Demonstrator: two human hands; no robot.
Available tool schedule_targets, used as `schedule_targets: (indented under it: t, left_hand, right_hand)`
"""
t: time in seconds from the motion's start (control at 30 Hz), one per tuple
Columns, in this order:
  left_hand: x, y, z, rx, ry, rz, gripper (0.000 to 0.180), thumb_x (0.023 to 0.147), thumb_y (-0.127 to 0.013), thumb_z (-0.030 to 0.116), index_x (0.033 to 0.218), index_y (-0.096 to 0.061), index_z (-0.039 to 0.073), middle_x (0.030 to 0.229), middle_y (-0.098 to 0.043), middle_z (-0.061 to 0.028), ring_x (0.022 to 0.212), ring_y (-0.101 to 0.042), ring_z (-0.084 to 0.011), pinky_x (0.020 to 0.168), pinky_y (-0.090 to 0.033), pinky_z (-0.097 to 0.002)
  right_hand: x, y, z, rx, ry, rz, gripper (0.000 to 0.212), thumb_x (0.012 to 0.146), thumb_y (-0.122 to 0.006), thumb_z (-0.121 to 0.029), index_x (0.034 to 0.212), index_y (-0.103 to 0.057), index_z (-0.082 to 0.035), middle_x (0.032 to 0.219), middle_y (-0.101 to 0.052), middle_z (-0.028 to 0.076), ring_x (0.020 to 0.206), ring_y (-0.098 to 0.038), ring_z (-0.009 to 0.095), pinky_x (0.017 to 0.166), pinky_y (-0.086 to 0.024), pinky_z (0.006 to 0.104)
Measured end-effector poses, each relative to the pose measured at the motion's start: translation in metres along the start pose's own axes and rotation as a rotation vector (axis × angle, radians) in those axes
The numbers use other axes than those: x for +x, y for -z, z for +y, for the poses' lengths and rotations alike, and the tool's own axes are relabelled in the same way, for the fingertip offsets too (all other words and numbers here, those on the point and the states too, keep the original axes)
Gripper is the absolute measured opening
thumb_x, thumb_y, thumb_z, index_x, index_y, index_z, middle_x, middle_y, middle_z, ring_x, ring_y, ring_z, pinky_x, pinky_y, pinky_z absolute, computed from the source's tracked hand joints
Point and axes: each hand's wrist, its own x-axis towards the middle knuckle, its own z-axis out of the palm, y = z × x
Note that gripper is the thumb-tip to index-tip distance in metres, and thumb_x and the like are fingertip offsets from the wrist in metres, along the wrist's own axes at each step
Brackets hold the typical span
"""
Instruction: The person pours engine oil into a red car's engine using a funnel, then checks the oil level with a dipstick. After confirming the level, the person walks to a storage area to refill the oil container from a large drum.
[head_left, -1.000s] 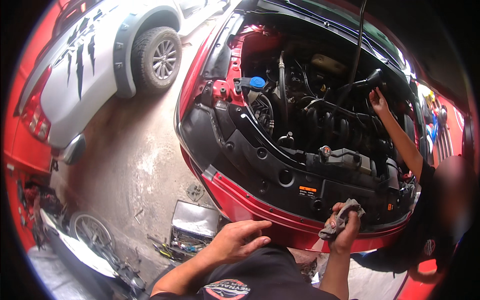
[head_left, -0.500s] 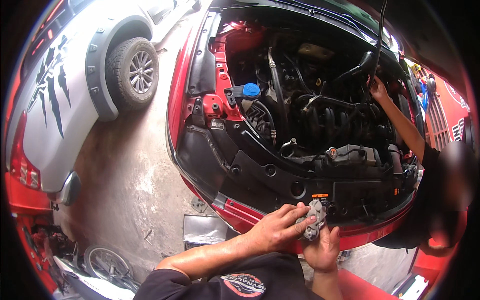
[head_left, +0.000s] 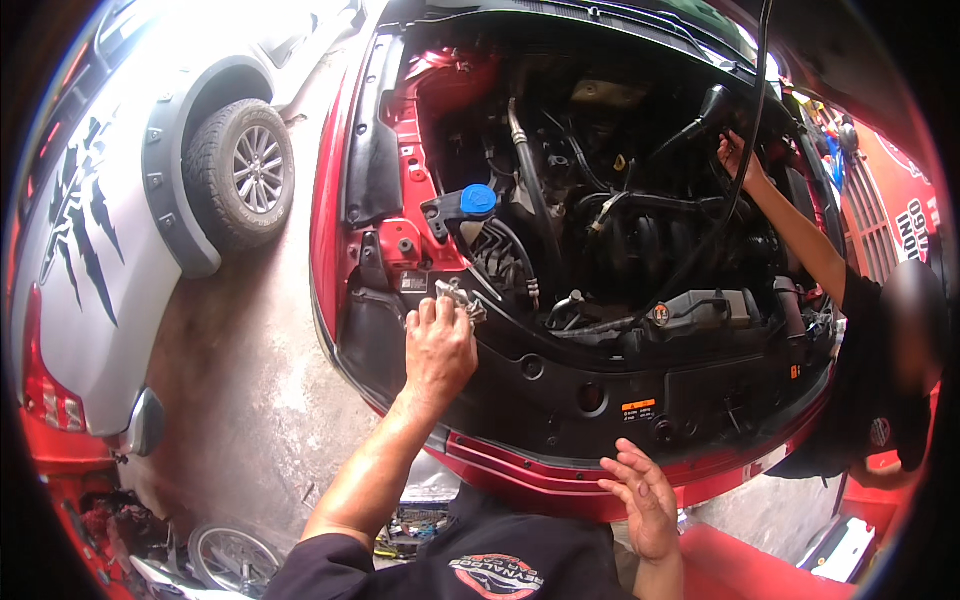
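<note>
The left hand (head_left: pixel 440 348) is curled tight around a gray rag (head_left: pixel 462 299) by the red car's black front cover (head_left: pixel 488 402), the right hand (head_left: pixel 648 505) is loosely open and empty, and the rag could snag if loose folds brush the nearby hoses (head_left: pixel 508 240).

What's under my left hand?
A gray rag sticks out beyond your left hand, above the black front panel. Whatever the hand covers is hidden, including whether it touches the panel.
</note>
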Motion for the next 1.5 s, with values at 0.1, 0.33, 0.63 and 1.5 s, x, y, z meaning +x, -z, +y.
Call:
schedule_targets:
  t: [0.1, 0.33, 0.63, 1.5]
  left_hand:
    - [0.031, -0.017, -0.021, -0.04, 0.066, 0.153, 0.014, 0.079, -0.063, 0.008, 0.091, -0.064, 0.001, 0.101, -0.057, -0.0151, 0.097, -0.054, -0.0355, 0.082, -0.045, -0.047]
    - [-0.005, -0.008, 0.008, -0.312, -0.097, 0.048, 0.029, 0.072, -0.064, -0.005, 0.101, -0.064, -0.001, 0.106, -0.062, -0.0182, 0.1, -0.058, -0.0377, 0.09, -0.048, -0.0469]
    - [0.038, -0.018, -0.009, -0.037, -0.174, 0.068, 0.022, 0.072, -0.057, -0.004, 0.094, -0.062, -0.003, 0.107, -0.06, -0.0183, 0.099, -0.055, -0.0373, 0.09, -0.048, -0.0446]
    - [-0.007, -0.003, 0.211, -1.337, 0.02, -0.631, 0.028, 0.081, -0.064, 0.004, 0.108, -0.067, -0.002, 0.116, -0.065, -0.018, 0.12, -0.055, -0.0399, 0.1, -0.046, -0.0448]
  right_hand:
    - [0.007, 0.004, -0.01, -0.022, 0.049, 0.043, 0.049, 0.101, -0.059, -0.029, 0.136, -0.051, 0.004, 0.153, -0.038, 0.022, 0.132, -0.052, 0.032, 0.103, -0.049, 0.0426]
    - [-0.008, 0.019, -0.004, -0.071, 0.06, 0.198, 0.045, 0.101, -0.058, -0.027, 0.133, -0.053, 0.004, 0.151, -0.041, 0.022, 0.128, -0.055, 0.032, 0.101, -0.051, 0.0415]
    - [-0.01, 0.021, 0.008, -0.119, 0.035, 0.255, 0.041, 0.098, -0.063, -0.023, 0.13, -0.056, 0.002, 0.15, -0.043, 0.02, 0.127, -0.056, 0.03, 0.1, -0.05, 0.0391]
    - [-0.014, 0.02, 0.016, -0.077, 0.219, 0.472, 0.049, 0.105, -0.051, -0.027, 0.143, -0.044, 0.002, 0.147, -0.046, 0.019, 0.128, -0.053, 0.028, 0.102, -0.049, 0.0403]
